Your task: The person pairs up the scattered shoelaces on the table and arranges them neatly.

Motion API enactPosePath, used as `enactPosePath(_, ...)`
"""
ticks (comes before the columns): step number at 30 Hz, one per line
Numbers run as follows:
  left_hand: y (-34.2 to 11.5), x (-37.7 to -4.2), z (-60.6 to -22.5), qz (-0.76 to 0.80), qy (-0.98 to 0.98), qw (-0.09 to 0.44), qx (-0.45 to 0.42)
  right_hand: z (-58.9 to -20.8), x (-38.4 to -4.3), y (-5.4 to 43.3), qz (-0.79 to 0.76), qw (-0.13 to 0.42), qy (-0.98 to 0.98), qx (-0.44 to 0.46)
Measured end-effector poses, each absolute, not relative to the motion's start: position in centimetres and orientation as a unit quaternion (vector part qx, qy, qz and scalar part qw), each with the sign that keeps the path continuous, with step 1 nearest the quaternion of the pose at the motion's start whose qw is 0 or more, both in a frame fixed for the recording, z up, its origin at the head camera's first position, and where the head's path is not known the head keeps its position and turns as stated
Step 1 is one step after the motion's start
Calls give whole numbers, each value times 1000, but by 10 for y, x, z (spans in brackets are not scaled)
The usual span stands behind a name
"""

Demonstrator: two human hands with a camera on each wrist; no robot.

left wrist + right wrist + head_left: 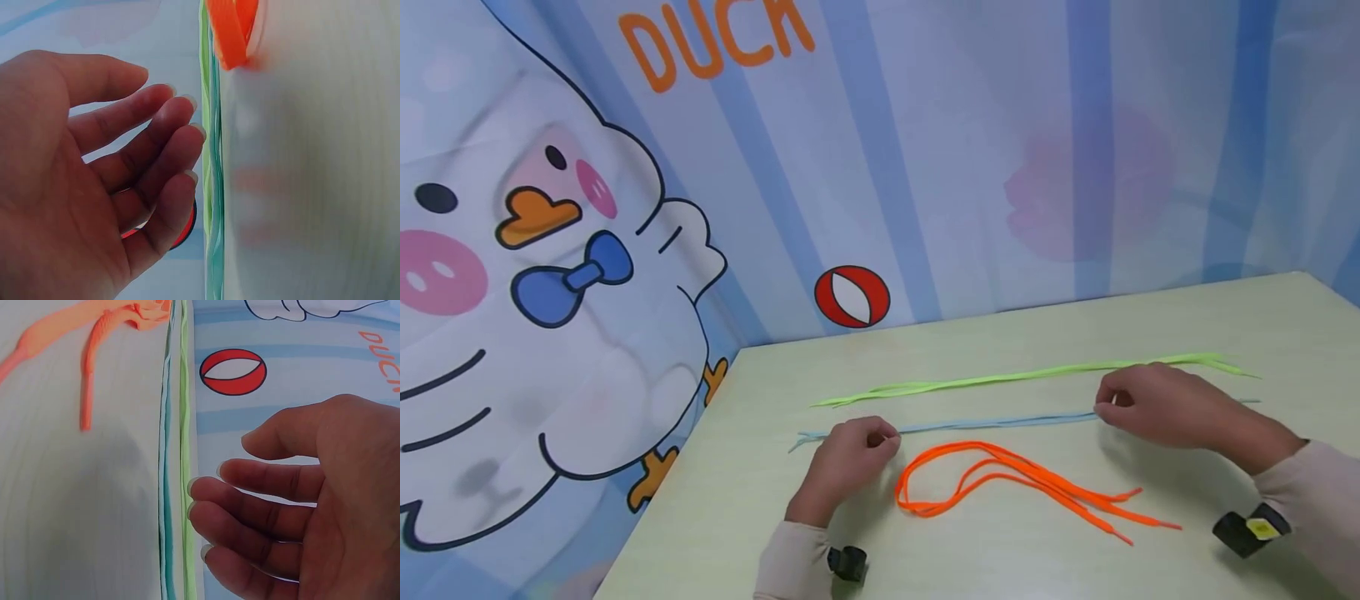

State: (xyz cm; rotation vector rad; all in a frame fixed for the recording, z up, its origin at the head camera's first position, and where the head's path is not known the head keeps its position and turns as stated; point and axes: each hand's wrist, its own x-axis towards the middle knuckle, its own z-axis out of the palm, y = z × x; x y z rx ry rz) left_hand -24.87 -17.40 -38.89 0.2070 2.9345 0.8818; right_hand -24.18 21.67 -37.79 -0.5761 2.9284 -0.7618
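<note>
A light blue shoelace [992,423] lies stretched across the table in the head view, between a straight green shoelace [1000,379] behind it and a looped orange shoelace [1037,473] in front. My left hand [853,457] is over the blue lace near its left end. Toward the other end, my right hand [1172,408] hovers over the same lace. Both wrist views show loosely bent fingers with nothing between thumb and fingertips. The left hand [119,162] and the right hand [294,500] hide parts of the blue lace in the head view.
The pale table [715,500] carries all three laces. Behind it hangs a blue striped cloth [955,167] with a printed duck [610,358] and a red ball print [827,297]. A black wrist device [1242,533] is on the right sleeve, another [850,564] on the left.
</note>
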Motion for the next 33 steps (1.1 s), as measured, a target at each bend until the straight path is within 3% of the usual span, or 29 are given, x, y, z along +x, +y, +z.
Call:
enactPosePath(14, -158, -242, -390, 259, 952, 103, 127, -386, -241, 204, -253, 43, 948, -188)
enactPosePath(33, -161, -238, -391, 243, 959, 99, 104, -393, -231, 176, -240, 64, 949, -196)
